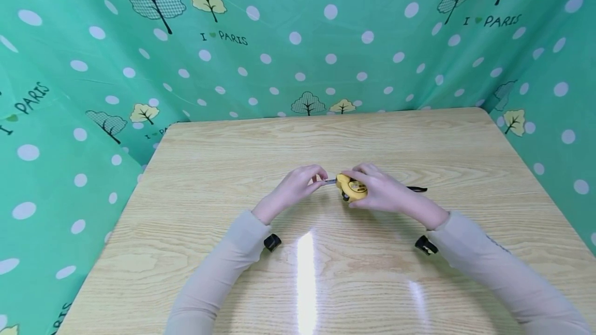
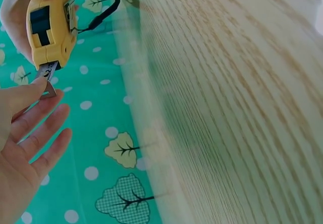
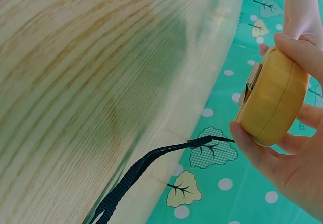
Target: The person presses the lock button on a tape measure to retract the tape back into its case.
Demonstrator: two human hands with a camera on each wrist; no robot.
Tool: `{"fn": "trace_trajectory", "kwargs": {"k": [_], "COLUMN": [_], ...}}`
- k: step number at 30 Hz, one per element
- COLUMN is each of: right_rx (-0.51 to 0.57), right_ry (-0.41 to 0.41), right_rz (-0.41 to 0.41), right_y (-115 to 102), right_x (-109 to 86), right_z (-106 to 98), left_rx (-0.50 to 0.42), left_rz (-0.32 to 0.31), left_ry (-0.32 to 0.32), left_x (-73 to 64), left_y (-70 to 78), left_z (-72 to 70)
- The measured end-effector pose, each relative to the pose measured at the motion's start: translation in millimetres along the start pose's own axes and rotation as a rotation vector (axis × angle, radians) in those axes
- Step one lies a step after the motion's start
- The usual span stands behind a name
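Observation:
A yellow tape measure [image 1: 352, 188] is held above the table by my right hand [image 1: 383, 190], whose thumb and fingers curl round its case in the right wrist view. My left hand [image 1: 300, 185] pinches the metal end of the blade [image 2: 47, 71] between thumb and index finger; its other fingers are spread out. Only a short length of blade shows between case and fingertips. A black lock button [image 2: 41, 25] sits on the case. From the case hangs a black wrist strap [image 3: 151, 156], trailing towards the table.
A light wood-grain table [image 1: 223, 159] spreads under both hands, with bright reflections near its front. Green dotted cloth [image 1: 307, 19] with tree prints hangs behind and at both sides. Black wrist devices [image 1: 272, 242] show at the sleeves.

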State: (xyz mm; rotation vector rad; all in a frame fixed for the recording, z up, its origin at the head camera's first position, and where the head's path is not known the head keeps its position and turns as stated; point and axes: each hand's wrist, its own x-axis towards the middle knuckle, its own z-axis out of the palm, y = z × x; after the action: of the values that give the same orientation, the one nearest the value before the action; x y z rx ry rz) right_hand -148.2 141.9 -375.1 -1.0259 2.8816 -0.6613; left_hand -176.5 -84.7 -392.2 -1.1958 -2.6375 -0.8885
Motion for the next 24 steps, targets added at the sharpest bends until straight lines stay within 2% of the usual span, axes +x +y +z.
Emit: {"fn": "trace_trajectory", "kwargs": {"k": [7, 13, 17, 24], "right_rx": [0.000, -0.001, 0.006, 0.006], "right_ry": [0.009, -0.004, -0.015, -0.020], "right_rz": [-0.002, 0.030, 0.056, 0.060], "right_y": [0, 2, 4, 9], "right_x": [1.6, 0.7, -0.2, -2.1], "right_z": [0, 1, 0, -1], "left_rx": [-0.008, 0.016, 0.019, 0.015], "left_rz": [0.001, -0.054, -0.064, -0.110], "left_ry": [-0.008, -0.004, -0.012, -0.023], "left_x": [1.5, -1.7, -4.2, -10.3], "left_y": [-0.9, -6.4, -9.2, -14.1], "left_z": [-1.4, -5.4, -9.1, -16.0]}}
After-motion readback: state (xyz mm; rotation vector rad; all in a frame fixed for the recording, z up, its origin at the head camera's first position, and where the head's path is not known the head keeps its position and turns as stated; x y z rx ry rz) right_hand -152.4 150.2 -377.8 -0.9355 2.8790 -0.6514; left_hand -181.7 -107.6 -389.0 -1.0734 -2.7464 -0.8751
